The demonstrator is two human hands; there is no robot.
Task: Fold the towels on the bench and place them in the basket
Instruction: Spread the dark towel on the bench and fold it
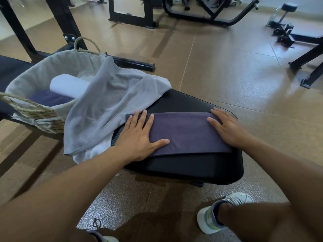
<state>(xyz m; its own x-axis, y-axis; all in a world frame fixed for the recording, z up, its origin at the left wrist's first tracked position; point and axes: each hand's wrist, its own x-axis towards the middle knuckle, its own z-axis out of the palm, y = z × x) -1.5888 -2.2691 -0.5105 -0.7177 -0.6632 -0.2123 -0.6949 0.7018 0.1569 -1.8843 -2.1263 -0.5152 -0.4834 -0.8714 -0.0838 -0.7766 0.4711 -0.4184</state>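
Flattening a half-folded towel before the next fold. The purple towel lies as a long folded strip across the near end of the black padded worktop, its lower layer showing slightly beyond the upper one along the near edge. The left hand and the right hand rest flat on opposite ends of the strip, fingers straight and spread, pressing and gripping nothing. A loose grey towel is draped from the basket rim down over the left side of the worktop, touching the purple strip's left end, with a white towel partly hidden beneath it. The lined wicker basket stands at the far left and holds a white rolled towel and a dark blue folded towel. To do this step well, the palms should probably sweep outward to expel creases, the offset near edges should be squared, and one end then brought over the other. The grey towel's overlap may catch in that fold unless moved aside first.
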